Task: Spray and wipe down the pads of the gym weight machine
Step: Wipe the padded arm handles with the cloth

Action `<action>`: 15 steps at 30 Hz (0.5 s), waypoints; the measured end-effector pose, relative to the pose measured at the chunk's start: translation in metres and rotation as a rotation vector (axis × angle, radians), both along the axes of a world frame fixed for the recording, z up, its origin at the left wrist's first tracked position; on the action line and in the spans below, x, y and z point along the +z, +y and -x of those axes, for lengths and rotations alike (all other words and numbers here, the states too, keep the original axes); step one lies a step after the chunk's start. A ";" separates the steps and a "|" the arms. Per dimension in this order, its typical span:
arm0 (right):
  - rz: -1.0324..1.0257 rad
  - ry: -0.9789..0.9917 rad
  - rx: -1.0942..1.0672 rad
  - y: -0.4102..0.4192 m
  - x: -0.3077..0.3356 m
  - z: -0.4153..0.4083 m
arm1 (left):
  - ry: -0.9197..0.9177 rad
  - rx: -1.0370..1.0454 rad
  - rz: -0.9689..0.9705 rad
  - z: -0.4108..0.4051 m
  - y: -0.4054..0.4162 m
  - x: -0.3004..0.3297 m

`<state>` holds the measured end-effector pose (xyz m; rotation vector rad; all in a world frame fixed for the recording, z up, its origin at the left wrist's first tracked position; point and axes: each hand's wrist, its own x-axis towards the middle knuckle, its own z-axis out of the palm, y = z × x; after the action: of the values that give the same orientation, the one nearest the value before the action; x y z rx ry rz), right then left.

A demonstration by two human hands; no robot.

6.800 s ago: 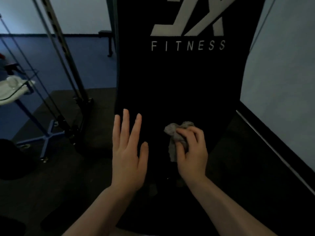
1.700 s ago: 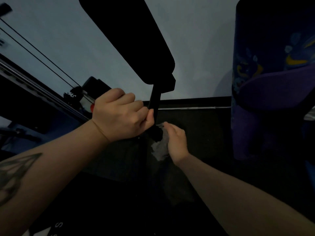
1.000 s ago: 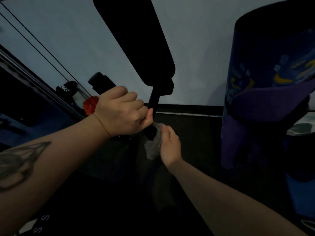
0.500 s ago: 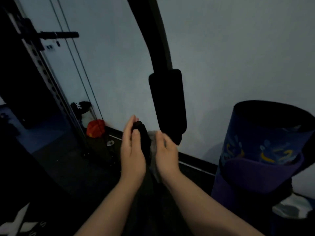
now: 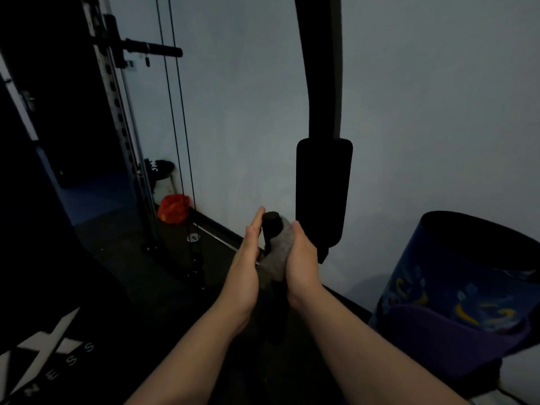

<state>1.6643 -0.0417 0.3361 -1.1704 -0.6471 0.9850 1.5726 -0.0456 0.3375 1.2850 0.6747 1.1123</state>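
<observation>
A black upright handle grip [image 5: 271,222] of the weight machine stands at centre, between my two hands. My right hand [image 5: 302,258] holds a grey cloth [image 5: 282,247] wrapped against the grip's right side; its fingers are hidden behind the cloth. My left hand [image 5: 248,258] lies flat against the grip's left side, fingers straight and pointing up. Just behind hangs a long black arm pad [image 5: 323,194] on a curved black bar. The black back pad [image 5: 43,287] with the white logo fills the lower left. No spray bottle is in view.
A rolled blue and purple mat [image 5: 467,287] stands at the right. Cables [image 5: 175,127] and a perforated upright [image 5: 117,112] rise at the left, with a red bag [image 5: 174,209] on the floor by the pale wall.
My left hand has let go of its fist grip on the handle and now lies flat beside it. My view has risen, and the cloth now covers more of the grip.
</observation>
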 end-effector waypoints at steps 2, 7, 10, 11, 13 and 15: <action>-0.093 -0.091 -0.011 0.008 0.014 0.001 | -0.014 -0.015 0.000 0.001 0.002 -0.001; -0.246 -0.385 0.022 0.009 0.020 -0.003 | -0.087 -0.018 0.038 -0.003 0.002 -0.006; -0.262 -0.618 0.078 0.016 0.037 -0.013 | -0.107 -0.010 0.087 -0.007 -0.001 -0.011; -0.285 -0.721 0.100 0.017 0.043 -0.014 | -0.127 -0.017 0.120 -0.008 -0.003 -0.012; -0.308 -0.870 0.131 0.018 0.046 -0.017 | -0.143 -0.032 0.171 -0.010 -0.009 -0.017; -0.297 -0.821 0.119 0.010 0.038 -0.020 | -0.130 -0.027 0.190 -0.011 -0.012 -0.024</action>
<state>1.6847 -0.0315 0.3741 -1.2593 -1.4729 0.4428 1.5832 -0.0576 0.3131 1.0479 0.6473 1.0732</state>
